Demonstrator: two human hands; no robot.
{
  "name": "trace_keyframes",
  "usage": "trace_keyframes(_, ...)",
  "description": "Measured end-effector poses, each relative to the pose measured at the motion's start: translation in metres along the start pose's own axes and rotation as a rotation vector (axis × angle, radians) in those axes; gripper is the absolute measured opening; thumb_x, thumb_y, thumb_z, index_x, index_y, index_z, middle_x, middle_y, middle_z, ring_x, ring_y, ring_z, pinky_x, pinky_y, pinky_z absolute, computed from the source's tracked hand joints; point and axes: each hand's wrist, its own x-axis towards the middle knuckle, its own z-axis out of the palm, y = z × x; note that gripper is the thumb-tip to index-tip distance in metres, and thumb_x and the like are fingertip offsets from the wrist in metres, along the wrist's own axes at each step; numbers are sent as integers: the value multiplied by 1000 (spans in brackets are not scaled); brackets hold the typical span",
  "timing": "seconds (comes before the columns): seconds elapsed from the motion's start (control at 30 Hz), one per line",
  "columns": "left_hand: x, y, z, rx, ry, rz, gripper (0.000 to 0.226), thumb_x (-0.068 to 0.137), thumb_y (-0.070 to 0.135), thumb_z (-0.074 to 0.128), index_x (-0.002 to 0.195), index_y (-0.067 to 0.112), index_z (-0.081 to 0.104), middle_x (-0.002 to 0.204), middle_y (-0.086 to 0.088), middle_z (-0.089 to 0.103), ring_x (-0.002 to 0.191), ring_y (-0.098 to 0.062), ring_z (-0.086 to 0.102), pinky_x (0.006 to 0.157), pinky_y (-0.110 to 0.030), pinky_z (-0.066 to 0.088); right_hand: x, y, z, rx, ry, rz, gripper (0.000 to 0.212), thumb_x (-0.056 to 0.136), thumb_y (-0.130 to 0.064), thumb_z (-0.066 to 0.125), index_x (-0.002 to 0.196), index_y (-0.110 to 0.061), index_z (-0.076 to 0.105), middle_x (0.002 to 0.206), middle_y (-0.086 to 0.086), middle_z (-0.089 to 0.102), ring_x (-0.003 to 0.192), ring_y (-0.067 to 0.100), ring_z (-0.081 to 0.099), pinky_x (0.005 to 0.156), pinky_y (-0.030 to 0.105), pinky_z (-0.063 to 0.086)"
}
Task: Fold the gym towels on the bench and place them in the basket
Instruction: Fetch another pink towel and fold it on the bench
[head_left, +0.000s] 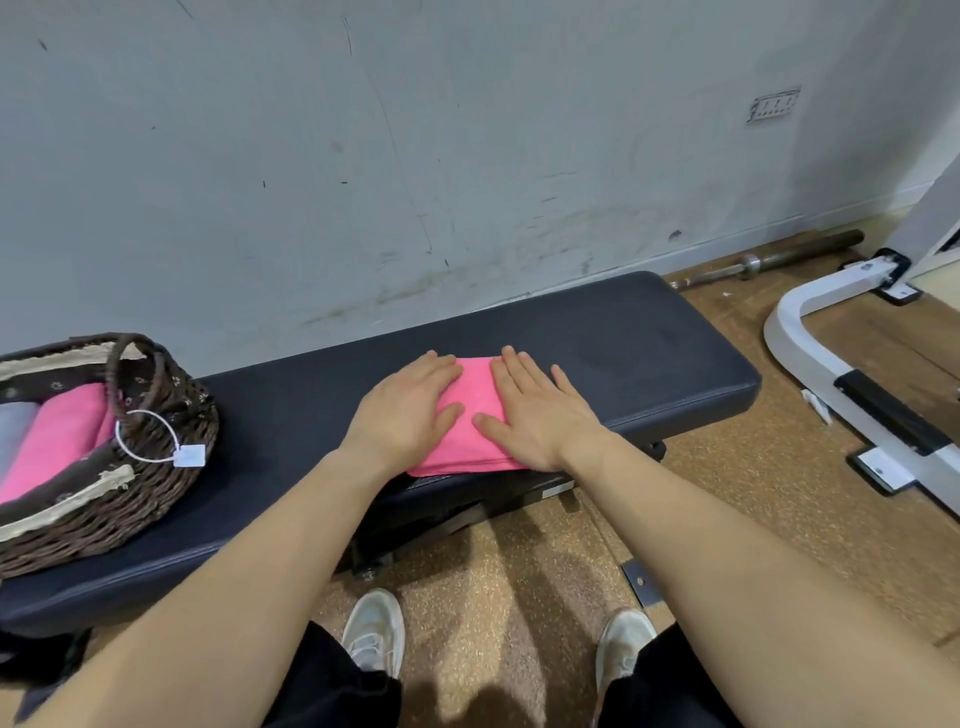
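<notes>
A folded pink towel lies on the dark padded bench, near its front edge. My left hand presses flat on the towel's left part, fingers straight. My right hand presses flat on its right part, fingers spread. At the bench's left end stands a brown wicker basket with a handle and a white tag. Inside it lie a folded pink towel and a grey towel.
A grey scuffed wall runs right behind the bench. On the floor at the right are a white machine frame and a steel barbell bar by the wall. My two shoes stand on the speckled floor in front of the bench.
</notes>
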Motion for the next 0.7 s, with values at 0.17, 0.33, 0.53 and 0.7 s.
trace_keyframes(0.17, -8, -8, 7, 68, -210, 42, 62, 106, 42, 19, 158, 21, -5, 164, 7, -11, 151, -9, -10, 125, -39, 5, -2, 3, 11, 52, 8, -3, 85, 99, -66, 20, 158, -16, -15, 164, 0, -25, 152, 14, -19, 125, 46, -6)
trace_keyframes(0.33, -9, -7, 5, 78, -179, 2, 64, 105, 47, 23, 159, 22, 1, 167, 4, -4, 153, -15, 0, 124, -43, 14, -1, 6, 12, 63, 19, -36, 84, 99, -66, 20, 159, -18, -13, 165, -2, -23, 152, 12, -18, 124, 47, -5)
trace_keyframes(0.53, -16, 3, -12, 110, -42, -146, 68, 87, 56, 45, 145, 24, 34, 137, 0, 53, 121, -25, 44, 96, -41, 43, 1, 10, -8, 46, 139, -110, 88, 91, -65, 51, 160, -24, 16, 168, 4, -1, 155, 22, -2, 125, 50, 6)
trace_keyframes(0.7, -38, 1, -26, 105, -118, -337, 50, 82, 54, 50, 121, 26, 38, 103, 2, 62, 90, -25, 60, 69, -36, 48, -16, -18, -18, 3, 367, -206, 45, 87, -48, 61, 126, -26, 59, 134, -4, 52, 124, 24, 46, 101, 42, 42)
